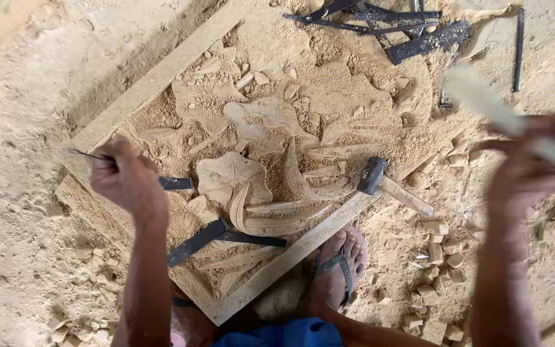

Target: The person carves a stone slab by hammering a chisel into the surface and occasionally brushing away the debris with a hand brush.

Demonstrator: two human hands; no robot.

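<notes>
A pale stone slab [162,77] lies on the ground, carved with a flower and curved leaves [239,183] and covered in dust and chips. My left hand [130,180] is closed around a thin dark chisel [88,154] over the slab's left part. My right hand [528,170] grips a pale brush or stick [489,106], blurred, raised at the right. A hammer [383,183] with a black head and wooden handle rests on the slab's lower right edge. My foot in a sandal [342,266] stands beside the slab's near edge.
Two flat dark chisels [216,236] lie crossed on the carving's lower part. A pile of several dark iron tools [387,26] sits at the top. Stone offcuts [438,257] litter the sandy ground at the right.
</notes>
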